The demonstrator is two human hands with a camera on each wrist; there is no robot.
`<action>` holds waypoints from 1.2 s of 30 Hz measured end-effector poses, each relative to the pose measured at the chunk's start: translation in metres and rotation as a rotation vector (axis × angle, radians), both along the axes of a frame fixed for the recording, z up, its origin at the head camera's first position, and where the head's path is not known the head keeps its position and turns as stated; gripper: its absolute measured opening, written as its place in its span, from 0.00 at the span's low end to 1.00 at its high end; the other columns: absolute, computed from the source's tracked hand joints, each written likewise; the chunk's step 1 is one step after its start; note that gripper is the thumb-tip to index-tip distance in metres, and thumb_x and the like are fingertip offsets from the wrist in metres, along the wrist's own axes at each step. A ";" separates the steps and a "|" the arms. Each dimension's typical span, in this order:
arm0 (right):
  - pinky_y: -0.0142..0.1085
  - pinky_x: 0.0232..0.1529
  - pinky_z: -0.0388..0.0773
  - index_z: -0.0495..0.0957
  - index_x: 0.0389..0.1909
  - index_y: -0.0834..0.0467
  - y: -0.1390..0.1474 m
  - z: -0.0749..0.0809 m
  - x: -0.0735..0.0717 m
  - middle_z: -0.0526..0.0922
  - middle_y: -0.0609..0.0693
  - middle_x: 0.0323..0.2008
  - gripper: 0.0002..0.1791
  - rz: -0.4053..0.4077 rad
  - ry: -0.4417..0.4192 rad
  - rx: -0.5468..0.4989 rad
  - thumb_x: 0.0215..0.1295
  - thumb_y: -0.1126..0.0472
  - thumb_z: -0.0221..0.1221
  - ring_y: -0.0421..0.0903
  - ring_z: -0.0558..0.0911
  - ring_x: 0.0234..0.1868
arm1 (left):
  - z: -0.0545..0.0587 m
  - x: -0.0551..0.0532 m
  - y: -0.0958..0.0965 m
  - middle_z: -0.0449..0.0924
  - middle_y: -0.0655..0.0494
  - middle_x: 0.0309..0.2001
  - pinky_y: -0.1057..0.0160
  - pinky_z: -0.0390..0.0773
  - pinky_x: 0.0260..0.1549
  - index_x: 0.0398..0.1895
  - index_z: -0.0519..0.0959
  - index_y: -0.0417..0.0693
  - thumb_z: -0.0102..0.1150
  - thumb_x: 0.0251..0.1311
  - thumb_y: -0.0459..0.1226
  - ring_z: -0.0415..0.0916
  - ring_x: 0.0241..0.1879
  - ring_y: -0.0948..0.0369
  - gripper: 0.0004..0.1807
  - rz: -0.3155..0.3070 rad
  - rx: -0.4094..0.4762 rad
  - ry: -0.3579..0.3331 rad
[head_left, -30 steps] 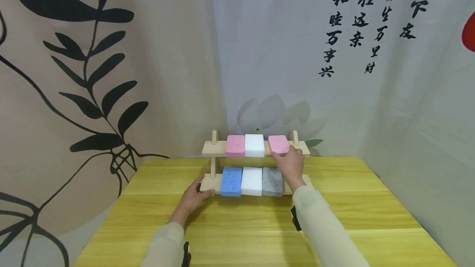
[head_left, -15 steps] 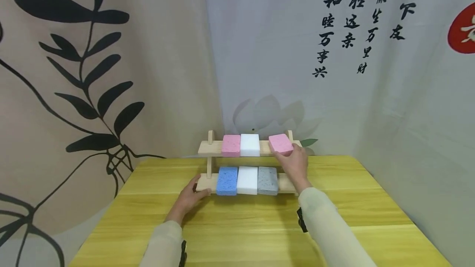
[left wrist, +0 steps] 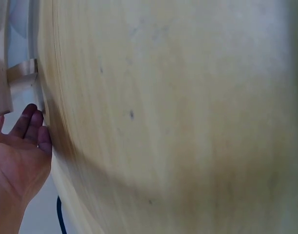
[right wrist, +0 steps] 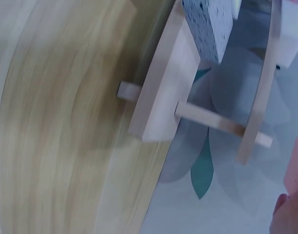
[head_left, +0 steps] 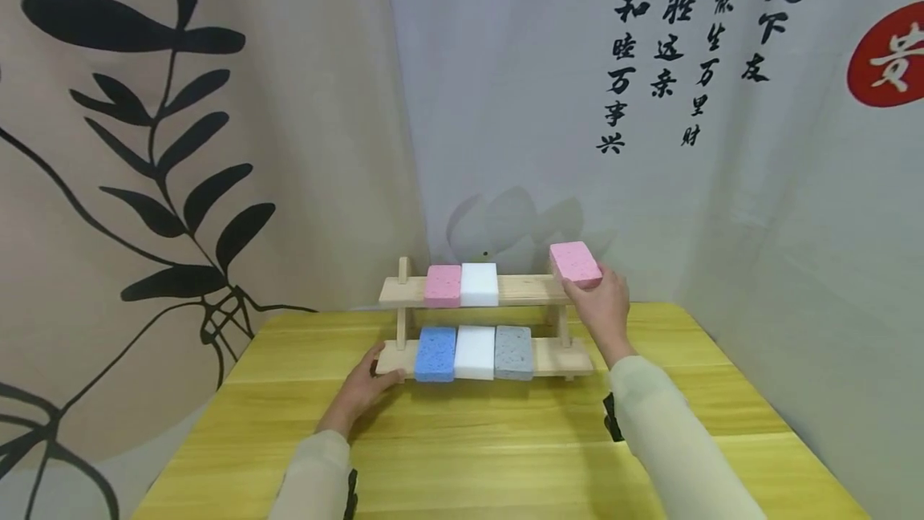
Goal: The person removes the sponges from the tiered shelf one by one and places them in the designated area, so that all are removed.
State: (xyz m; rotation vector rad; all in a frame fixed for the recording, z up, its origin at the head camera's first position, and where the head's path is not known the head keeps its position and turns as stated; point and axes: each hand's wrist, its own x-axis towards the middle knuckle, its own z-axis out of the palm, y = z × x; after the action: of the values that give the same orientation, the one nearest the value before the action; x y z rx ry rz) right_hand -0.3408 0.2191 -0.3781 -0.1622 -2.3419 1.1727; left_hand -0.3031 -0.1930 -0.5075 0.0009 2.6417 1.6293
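A two-tier wooden shelf rack (head_left: 530, 289) stands near the table's far edge. In the head view my left hand (head_left: 360, 392) grips the left end of its lower board, thumb in front. The left wrist view shows that hand (left wrist: 20, 161) by the board's end. My right hand (head_left: 605, 307) pinches a pink sponge (head_left: 575, 263), tilted and raised over the upper board's right end. Another pink sponge (head_left: 443, 286) and a white sponge (head_left: 480, 285) sit side by side on the upper board. Below are a blue sponge (head_left: 435, 354), a white one (head_left: 475, 352) and a grey one (head_left: 513, 352).
The rack stands on a yellow wood-grain table (head_left: 469, 448). Behind it hangs a pale curtain (head_left: 325, 143) printed with dark leaves and writing. A bare stretch of board (head_left: 559, 357) lies right of the grey sponge.
My right hand has lifted the pink sponge off the upper board, moving it up and to the right. The left hand keeps its grip on the rack. The head view has turned slightly right.
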 end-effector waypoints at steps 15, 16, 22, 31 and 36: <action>0.58 0.61 0.65 0.62 0.70 0.69 0.052 -0.008 -0.001 0.68 0.68 0.61 0.43 -0.094 -0.032 -0.053 0.64 0.45 0.63 0.63 0.68 0.60 | -0.008 -0.002 -0.008 0.63 0.29 0.67 0.37 0.65 0.61 0.79 0.48 0.48 0.64 0.63 0.53 0.67 0.63 0.39 0.50 0.014 -0.015 -0.007; 0.58 0.61 0.65 0.61 0.70 0.69 0.055 -0.010 0.000 0.68 0.69 0.61 0.44 -0.093 -0.036 -0.056 0.64 0.45 0.63 0.64 0.67 0.60 | -0.007 -0.001 -0.008 0.63 0.29 0.67 0.37 0.64 0.61 0.79 0.48 0.47 0.64 0.63 0.53 0.66 0.63 0.38 0.50 0.011 -0.017 -0.007; 0.57 0.60 0.64 0.60 0.70 0.71 0.069 -0.029 0.001 0.67 0.69 0.60 0.44 -0.063 -0.052 -0.049 0.65 0.45 0.63 0.64 0.66 0.60 | -0.005 0.000 -0.007 0.59 0.29 0.69 0.35 0.61 0.63 0.79 0.48 0.49 0.63 0.63 0.55 0.62 0.66 0.36 0.50 0.005 -0.019 -0.017; 0.58 0.61 0.62 0.59 0.69 0.75 0.078 -0.069 0.004 0.66 0.71 0.60 0.44 -0.051 -0.119 -0.038 0.65 0.48 0.64 0.65 0.65 0.60 | -0.001 0.000 -0.005 0.59 0.29 0.70 0.36 0.62 0.63 0.79 0.48 0.49 0.63 0.63 0.54 0.62 0.66 0.36 0.49 0.002 -0.017 -0.011; 0.58 0.63 0.61 0.58 0.69 0.75 0.084 -0.085 0.008 0.66 0.72 0.60 0.44 -0.082 -0.167 -0.047 0.64 0.50 0.64 0.66 0.65 0.61 | 0.002 -0.001 -0.002 0.58 0.30 0.71 0.36 0.62 0.63 0.79 0.49 0.52 0.64 0.63 0.55 0.59 0.68 0.36 0.49 -0.005 -0.014 -0.012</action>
State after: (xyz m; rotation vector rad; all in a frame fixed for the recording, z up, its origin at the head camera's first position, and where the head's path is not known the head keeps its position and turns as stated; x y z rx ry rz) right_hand -0.3326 0.3027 -0.4631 -0.3823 -2.4262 1.2166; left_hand -0.3043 -0.1950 -0.5057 -0.0026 2.6417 1.6044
